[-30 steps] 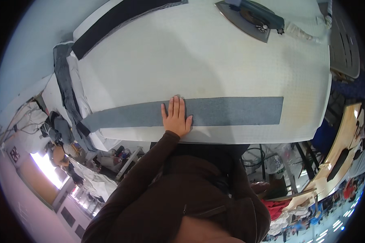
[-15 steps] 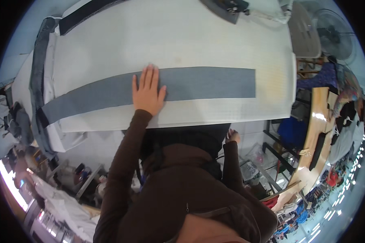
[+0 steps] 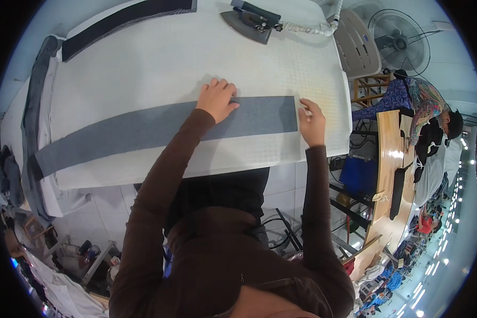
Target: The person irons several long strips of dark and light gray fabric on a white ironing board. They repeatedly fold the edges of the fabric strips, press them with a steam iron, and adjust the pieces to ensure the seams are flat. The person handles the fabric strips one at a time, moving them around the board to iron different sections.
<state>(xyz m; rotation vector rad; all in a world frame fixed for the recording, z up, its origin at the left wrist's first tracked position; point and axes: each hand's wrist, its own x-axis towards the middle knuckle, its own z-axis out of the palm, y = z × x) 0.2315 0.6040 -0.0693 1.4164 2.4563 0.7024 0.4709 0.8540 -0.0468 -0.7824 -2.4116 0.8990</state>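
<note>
A long grey fabric strip [image 3: 164, 120] lies across the white padded ironing table [image 3: 159, 63], its left part curving toward the near left edge. My left hand [image 3: 215, 100] rests on the strip's upper edge, fingers bent and thumb a little apart. Just beyond the strip's right end is my right hand [image 3: 312, 122], with its fingers loosely curved and a gap between thumb and forefinger. Nothing shows in either hand. An iron [image 3: 252, 24] sits at the far side of the table, its wrapped hose leading right.
A dark fabric strip [image 3: 127, 21] lies along the table's far left. Grey cloth [image 3: 34, 111] hangs at the left edge. Off to the right are a fan [image 3: 399, 43], a beige plastic panel [image 3: 359, 45], a wooden bench [image 3: 389, 159] and another person bending over [image 3: 429, 100].
My right hand has risen from beside my body to the strip's right end. My left hand has gone from lying flat to bent fingers at the upper edge. The view has shifted.
</note>
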